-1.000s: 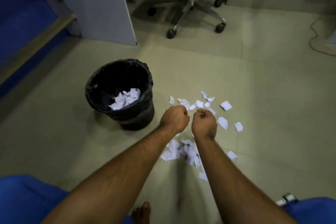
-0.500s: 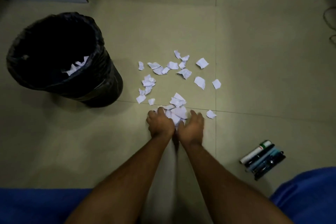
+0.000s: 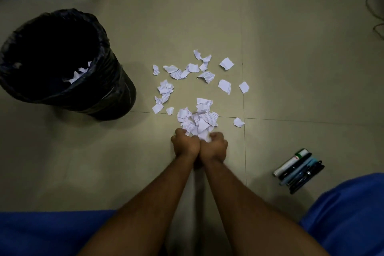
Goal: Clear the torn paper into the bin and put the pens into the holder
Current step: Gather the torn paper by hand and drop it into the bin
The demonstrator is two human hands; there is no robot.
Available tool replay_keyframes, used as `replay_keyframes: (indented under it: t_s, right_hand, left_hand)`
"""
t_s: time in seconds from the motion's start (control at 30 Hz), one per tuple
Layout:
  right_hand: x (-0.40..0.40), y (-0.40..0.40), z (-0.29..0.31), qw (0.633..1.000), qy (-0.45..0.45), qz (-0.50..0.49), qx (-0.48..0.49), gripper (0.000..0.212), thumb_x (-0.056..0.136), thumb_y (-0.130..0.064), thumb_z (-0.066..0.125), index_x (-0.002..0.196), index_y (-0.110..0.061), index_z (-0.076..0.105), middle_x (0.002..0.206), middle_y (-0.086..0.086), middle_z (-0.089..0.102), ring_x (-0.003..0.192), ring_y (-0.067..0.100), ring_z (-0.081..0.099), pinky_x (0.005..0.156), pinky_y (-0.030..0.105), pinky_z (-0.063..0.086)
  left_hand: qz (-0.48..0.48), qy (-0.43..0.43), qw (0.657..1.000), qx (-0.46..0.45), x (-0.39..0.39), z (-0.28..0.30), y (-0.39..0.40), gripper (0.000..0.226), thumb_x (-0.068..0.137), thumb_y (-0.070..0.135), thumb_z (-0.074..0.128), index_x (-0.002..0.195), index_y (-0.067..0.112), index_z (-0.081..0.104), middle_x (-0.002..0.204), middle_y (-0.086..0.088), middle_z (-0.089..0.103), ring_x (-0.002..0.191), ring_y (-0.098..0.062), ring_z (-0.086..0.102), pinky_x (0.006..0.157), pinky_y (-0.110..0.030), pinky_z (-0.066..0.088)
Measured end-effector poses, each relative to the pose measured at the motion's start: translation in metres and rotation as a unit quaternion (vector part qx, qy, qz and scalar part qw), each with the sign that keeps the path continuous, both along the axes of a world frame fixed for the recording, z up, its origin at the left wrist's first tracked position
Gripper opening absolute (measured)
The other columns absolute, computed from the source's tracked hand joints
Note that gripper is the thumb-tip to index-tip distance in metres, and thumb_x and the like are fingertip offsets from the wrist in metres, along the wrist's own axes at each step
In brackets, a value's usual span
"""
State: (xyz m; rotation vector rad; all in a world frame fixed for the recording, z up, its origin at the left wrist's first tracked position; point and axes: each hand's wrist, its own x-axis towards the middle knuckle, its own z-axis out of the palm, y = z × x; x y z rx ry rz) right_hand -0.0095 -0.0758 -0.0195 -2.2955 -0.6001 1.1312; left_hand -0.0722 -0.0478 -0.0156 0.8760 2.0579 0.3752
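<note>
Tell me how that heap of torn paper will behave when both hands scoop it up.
The torn paper is thin, small scraps, so probably light and floppy. Loose pieces may slip out between the left hand and right hand. Some will likely flutter short of the bin.

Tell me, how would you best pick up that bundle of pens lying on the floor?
Probably around the middle of the pens, coming straight down from above with the right hand, the nearer one. They lie flat on the floor, side by side and parallel, so fingers closing across their width could gather the whole row. Their ends are narrow and uneven, so a poorer hold.
</note>
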Motion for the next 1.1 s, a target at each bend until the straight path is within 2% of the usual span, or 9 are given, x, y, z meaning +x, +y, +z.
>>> replay_keyframes:
  t_s: [0.17,0.27,0.37,0.43,0.5,0.67,0.8,0.97,1.1]
  right_hand:
    - [0.017,0.045,-0.01,0.983,0.056,-0.055,0.164,0.029,0.079,0.0,0.055,0.101,-0.016,0.063,0.096,0.005,0.063,0.093,0.03,0.063,0.082,0.031,0.048]
    - [0.034,0.038,-0.006,0.977,-0.139,0.013,0.162,0.031,0.078,-0.013,0.062,0.109,-0.017,0.063,0.104,0.006,0.064,0.094,0.028,0.061,0.08,0.034,0.048]
    - [0.053,0.035,-0.017,0.951,-0.294,0.086,0.05,0.074,0.071,-0.035,0.073,0.138,-0.016,0.048,0.138,0.015,0.05,0.127,0.038,0.048,0.102,0.045,0.041]
    - [0.056,0.047,-0.025,0.959,-0.254,0.123,-0.028,0.092,0.075,-0.043,0.071,0.152,-0.013,0.03,0.158,0.022,0.026,0.146,0.041,0.024,0.118,0.049,0.024]
    - [0.049,0.063,-0.029,0.961,-0.21,0.181,0.007,0.096,0.08,-0.043,0.069,0.156,-0.009,0.02,0.161,0.025,0.017,0.15,0.042,0.013,0.122,0.047,0.014]
    - [0.042,0.093,-0.033,0.948,-0.154,0.202,0.191,0.085,0.08,-0.026,0.061,0.154,-0.004,0.025,0.159,0.021,0.027,0.149,0.036,0.022,0.122,0.043,0.022]
    - [0.078,0.118,-0.034,0.941,-0.294,0.138,0.096,0.093,0.079,-0.037,0.067,0.155,-0.009,0.022,0.161,0.021,0.023,0.149,0.039,0.019,0.121,0.046,0.018]
    - [0.09,0.164,-0.038,0.948,-0.216,0.219,0.078,0.098,0.083,-0.049,0.065,0.157,-0.013,0.013,0.162,0.021,0.016,0.151,0.039,0.012,0.123,0.048,0.012]
    - [0.087,0.191,-0.038,0.935,-0.201,0.258,0.138,0.097,0.084,-0.047,0.065,0.158,-0.011,0.013,0.162,0.023,0.016,0.15,0.041,0.014,0.123,0.046,0.016]
  left_hand:
    - [0.053,-0.159,0.986,0.008,-0.011,-0.011,0.041,0.041,0.077,0.01,0.054,0.118,0.016,0.057,0.117,-0.014,0.065,0.103,-0.034,0.066,0.09,-0.045,0.057]
    - [-0.031,-0.014,0.996,0.077,-0.025,-0.004,0.051,0.029,0.081,0.008,0.053,0.108,0.013,0.064,0.111,-0.013,0.065,0.1,-0.034,0.064,0.089,-0.035,0.053]
    - [-0.146,0.182,0.967,0.101,-0.036,-0.003,0.061,0.045,0.083,0.01,0.058,0.128,0.013,0.053,0.13,-0.014,0.048,0.115,-0.033,0.052,0.095,-0.038,0.045]
    - [-0.17,0.264,0.947,0.066,-0.042,-0.008,0.077,0.062,0.081,0.014,0.064,0.138,0.016,0.04,0.142,-0.012,0.037,0.125,-0.032,0.043,0.097,-0.041,0.045]
    - [-0.189,0.29,0.938,0.03,-0.044,-0.01,0.092,0.068,0.081,0.019,0.066,0.142,0.018,0.035,0.146,-0.012,0.034,0.128,-0.031,0.04,0.097,-0.042,0.044]
    - [-0.312,0.186,0.925,0.113,-0.015,-0.006,0.115,0.063,0.084,0.005,0.054,0.143,0.017,0.036,0.136,-0.016,0.045,0.123,-0.036,0.046,0.096,-0.043,0.044]
    - [-0.3,0.274,0.895,0.185,-0.011,-0.01,0.143,0.064,0.083,0.004,0.052,0.143,0.018,0.035,0.135,-0.014,0.047,0.118,-0.033,0.05,0.091,-0.041,0.046]
    - [-0.251,0.314,0.913,0.075,-0.024,-0.023,0.204,0.074,0.085,0.02,0.061,0.148,0.031,0.024,0.156,-0.011,0.021,0.138,-0.033,0.03,0.103,-0.047,0.039]
    - [-0.305,0.262,0.912,0.075,-0.009,-0.025,0.216,0.058,0.09,0.023,0.055,0.145,0.029,0.035,0.15,-0.012,0.031,0.133,-0.036,0.036,0.104,-0.047,0.04]
